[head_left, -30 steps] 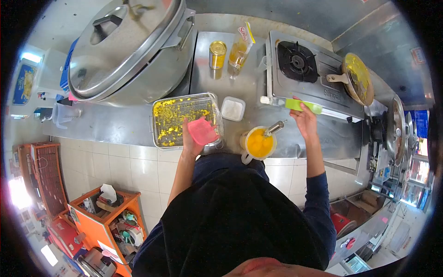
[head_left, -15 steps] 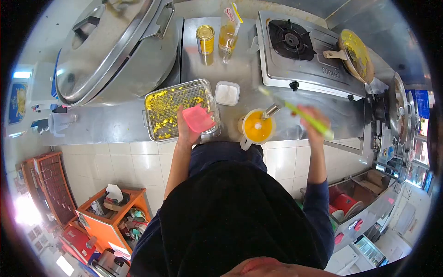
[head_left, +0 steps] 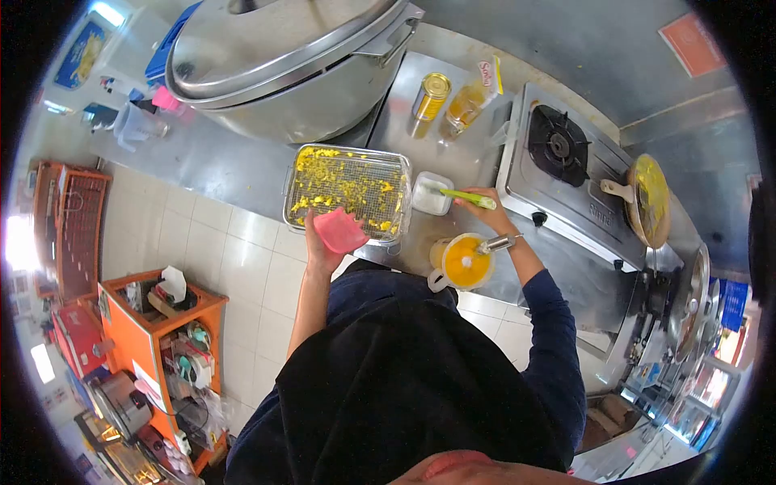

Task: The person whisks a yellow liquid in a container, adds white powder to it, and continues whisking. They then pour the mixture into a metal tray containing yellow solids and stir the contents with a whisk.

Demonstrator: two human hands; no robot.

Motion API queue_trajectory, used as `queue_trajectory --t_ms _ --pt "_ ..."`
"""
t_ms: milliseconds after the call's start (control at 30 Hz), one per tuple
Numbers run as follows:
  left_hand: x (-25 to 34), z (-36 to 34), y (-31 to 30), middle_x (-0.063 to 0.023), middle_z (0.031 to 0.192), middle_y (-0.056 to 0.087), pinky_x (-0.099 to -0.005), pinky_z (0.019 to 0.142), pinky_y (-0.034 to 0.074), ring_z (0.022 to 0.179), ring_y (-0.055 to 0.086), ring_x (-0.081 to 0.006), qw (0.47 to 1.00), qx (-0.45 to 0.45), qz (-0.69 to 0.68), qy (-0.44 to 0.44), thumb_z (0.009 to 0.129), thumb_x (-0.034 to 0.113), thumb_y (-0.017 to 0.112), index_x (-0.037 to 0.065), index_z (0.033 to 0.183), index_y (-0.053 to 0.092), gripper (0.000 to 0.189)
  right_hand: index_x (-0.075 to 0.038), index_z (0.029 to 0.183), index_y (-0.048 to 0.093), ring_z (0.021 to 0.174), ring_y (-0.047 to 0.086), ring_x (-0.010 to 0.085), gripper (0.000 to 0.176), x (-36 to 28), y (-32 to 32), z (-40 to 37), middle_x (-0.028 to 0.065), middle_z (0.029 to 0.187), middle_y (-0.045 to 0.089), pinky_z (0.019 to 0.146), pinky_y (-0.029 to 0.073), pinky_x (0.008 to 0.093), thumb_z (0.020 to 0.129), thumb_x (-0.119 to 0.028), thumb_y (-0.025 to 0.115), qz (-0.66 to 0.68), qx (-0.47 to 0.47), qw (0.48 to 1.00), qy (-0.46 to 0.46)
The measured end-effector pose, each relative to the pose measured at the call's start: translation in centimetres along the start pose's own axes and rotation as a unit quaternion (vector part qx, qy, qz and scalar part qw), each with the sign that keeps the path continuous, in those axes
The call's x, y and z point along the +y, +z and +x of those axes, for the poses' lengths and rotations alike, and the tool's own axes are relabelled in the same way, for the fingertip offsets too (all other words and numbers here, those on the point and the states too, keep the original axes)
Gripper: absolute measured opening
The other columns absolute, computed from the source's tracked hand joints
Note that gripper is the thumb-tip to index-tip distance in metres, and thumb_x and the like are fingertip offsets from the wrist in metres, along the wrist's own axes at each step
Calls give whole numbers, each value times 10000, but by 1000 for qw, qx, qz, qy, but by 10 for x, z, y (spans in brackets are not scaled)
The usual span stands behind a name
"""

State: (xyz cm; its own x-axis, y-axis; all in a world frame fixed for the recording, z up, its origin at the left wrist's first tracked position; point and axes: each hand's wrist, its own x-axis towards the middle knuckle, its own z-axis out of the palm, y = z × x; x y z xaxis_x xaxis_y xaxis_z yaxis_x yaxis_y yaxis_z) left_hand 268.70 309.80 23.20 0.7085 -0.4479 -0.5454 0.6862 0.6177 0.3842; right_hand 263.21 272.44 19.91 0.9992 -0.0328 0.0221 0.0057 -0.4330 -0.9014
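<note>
Green utensil [head_left: 470, 197] has moved to the tub [head_left: 431, 212] holding white contents [head_left: 427, 199].

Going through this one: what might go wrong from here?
1. The right forearm is close to the metal utensil in the jug of yellow liquid; a bump might splash or tip it.
2. The jug stands near the front edge of the counter, so the person's body might catch its handle.
3. The right hand holds the green-handled tool at the white tub; contents might spill.
</note>
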Motion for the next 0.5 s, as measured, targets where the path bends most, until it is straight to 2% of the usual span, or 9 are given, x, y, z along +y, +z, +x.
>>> queue_trajectory --t_ms 133,167,200,233,300,333,400,433,500 --pt "0 -9 -6 -213 1140 501 -618 949 342 1146 448 -436 998 35 -50 11 829 637 399 -10 1221 420 757 3 896 683 695 619 112 224 2 10 -9 56 778 684 660 476 240 801 -199 693 47 -26 998 28" --pt "0 -9 -5 -218 1155 490 -618 957 334 1157 436 -439 997 45 -60 16 829 637 402 -13 1226 416 761 7 892 684 706 628 128 221 3 11 -11 62 779 682 671 483 246 807 -196 682 116 -30 988 96" --pt "-2 -5 -11 -205 1166 479 -654 892 376 1119 468 -432 997 42 -53 30 797 680 429 12 1230 405 796 11 888 686 716 637 144 219 4 11 -13 67 781 680 682 491 253 813 -193 672 183 -34 969 164" --pt "-4 -3 -14 -205 1166 479 -654 892 376 1119 468 -432 997 44 -54 28 797 680 429 12 1230 405 796 11 888 686 716 637 144 219 5 10 -14 67 781 680 682 491 253 813 -193 672 183 -35 968 167" --pt "-3 -5 -6 -209 1173 476 -655 893 375 1122 468 -427 998 37 -38 33 797 681 430 9 1233 405 801 47 943 652 759 641 178 253 9 9 -13 113 849 674 721 497 285 845 -183 610 290 -53 936 192" --pt "-4 -5 -3 -209 1173 476 -655 893 375 1122 468 -427 998 38 -37 32 797 681 430 9 1233 405 801 47 943 652 759 641 178 253 11 10 -15 113 849 674 721 497 285 845 -183 610 290 -52 936 193" --pt "-4 -3 1 -224 1170 471 -650 933 340 1158 431 -443 998 32 -43 30 820 640 429 -20 1258 381 793 58 998 615 786 647 216 257 19 11 -16 146 887 664 724 508 309 838 -142 606 391 -18 882 260" --pt "-4 -3 0 -224 1170 471 -650 933 340 1158 431 -443 998 32 -42 29 820 640 429 -20 1258 381 793 58 998 615 786 647 216 257 23 11 -18 146 887 664 724 508 309 838 -142 606 392 -16 882 260" --pt "-5 2 -3 -218 1176 472 -651 897 376 1126 464 -426 999 22 -41 29 805 673 426 10 1237 404 791 38 1028 598 797 645 227 260 30 7 -21 148 908 657 741 513 318 830 -130 608 439 10 848 297"
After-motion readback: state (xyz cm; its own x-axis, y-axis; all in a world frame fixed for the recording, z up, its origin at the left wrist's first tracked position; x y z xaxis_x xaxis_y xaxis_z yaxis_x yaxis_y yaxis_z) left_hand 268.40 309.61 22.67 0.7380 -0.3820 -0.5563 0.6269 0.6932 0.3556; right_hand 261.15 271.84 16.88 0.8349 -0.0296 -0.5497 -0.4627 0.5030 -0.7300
